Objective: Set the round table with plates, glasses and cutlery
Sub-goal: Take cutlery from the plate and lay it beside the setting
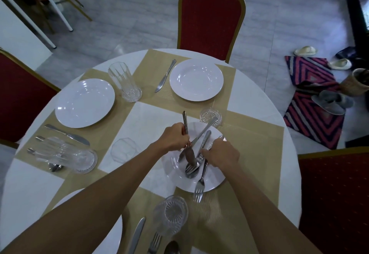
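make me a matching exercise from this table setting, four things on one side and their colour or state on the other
1 far plate
2 plate under the hands
3 left hand
4 far chair back

a red, gold frame
b heaped with cutlery
c grips one cutlery handle
d bare

Pairs: 1-d, 2-b, 3-c, 4-a

Table (40,189) is white, placemats (249,133) are tan-gold with fine ribbing. Plates (196,79) are plain glossy white, glasses (124,81) clear with cut vertical facets and starburst bases, cutlery (165,75) silver. Chairs (211,17) are deep red with small gold dots and gold frames; floor (129,23) is pale grey marbled tile, rug (313,121) has nested chevron stripes in red, navy and grey, slippers (305,50) are one pair cream, one grey.
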`<state>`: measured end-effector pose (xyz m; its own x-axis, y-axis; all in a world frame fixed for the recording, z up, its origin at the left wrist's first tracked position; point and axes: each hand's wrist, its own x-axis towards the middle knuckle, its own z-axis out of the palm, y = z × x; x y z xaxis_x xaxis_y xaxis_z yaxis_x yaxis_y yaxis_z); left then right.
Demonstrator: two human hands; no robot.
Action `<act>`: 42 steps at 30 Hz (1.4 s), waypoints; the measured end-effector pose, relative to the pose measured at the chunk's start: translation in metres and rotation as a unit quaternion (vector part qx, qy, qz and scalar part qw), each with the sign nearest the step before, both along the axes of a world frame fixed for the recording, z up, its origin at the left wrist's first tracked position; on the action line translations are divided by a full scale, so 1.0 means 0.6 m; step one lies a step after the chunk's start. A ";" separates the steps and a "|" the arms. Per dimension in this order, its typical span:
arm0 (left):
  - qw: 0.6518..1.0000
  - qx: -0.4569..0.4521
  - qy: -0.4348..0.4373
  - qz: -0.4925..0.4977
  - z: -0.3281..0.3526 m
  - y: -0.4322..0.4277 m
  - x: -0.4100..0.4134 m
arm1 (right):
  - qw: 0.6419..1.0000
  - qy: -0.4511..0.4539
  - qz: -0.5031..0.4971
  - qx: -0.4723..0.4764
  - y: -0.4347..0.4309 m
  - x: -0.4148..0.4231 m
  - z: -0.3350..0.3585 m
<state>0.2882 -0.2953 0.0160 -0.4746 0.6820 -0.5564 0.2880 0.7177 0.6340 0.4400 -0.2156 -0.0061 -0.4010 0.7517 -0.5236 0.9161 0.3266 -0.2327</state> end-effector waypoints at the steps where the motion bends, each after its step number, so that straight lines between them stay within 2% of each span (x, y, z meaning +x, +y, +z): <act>1: 1.000 0.002 0.002 0.002 0.000 0.000 0.000 | 1.000 0.003 -0.018 -0.014 -0.001 0.000 -0.002; 5: 1.000 0.011 -0.001 0.010 0.002 -0.001 0.001 | 0.987 0.067 -0.108 -0.098 -0.008 -0.002 -0.005; 10: 1.000 0.018 -0.002 0.016 0.005 -0.003 -0.002 | 0.975 0.120 -0.151 -0.112 -0.006 0.007 -0.007; 15: 0.999 0.025 0.004 0.029 0.009 -0.001 -0.022 | 0.977 0.159 -0.112 -0.092 0.007 -0.009 0.001; 19: 0.995 0.055 0.038 0.068 0.031 0.011 -0.064 | 0.971 0.224 -0.060 -0.059 0.027 -0.058 0.029; 23: 0.989 0.075 0.069 0.111 0.050 0.020 -0.116 | 0.964 0.266 -0.013 -0.020 0.066 -0.129 0.046; 29: 0.977 0.088 0.112 0.160 0.073 0.061 -0.211 | 0.953 0.302 0.017 -0.012 0.145 -0.267 0.056; 33: 0.970 0.098 0.151 0.161 0.078 0.112 -0.274 | 0.946 0.321 0.045 0.012 0.196 -0.358 0.055; 37: 0.967 0.071 0.188 0.156 0.059 0.160 -0.340 | 0.943 0.324 0.061 0.035 0.246 -0.439 0.043; 42: 0.967 0.042 0.187 0.166 0.022 0.195 -0.406 | 0.935 0.343 0.082 0.038 0.288 -0.508 0.021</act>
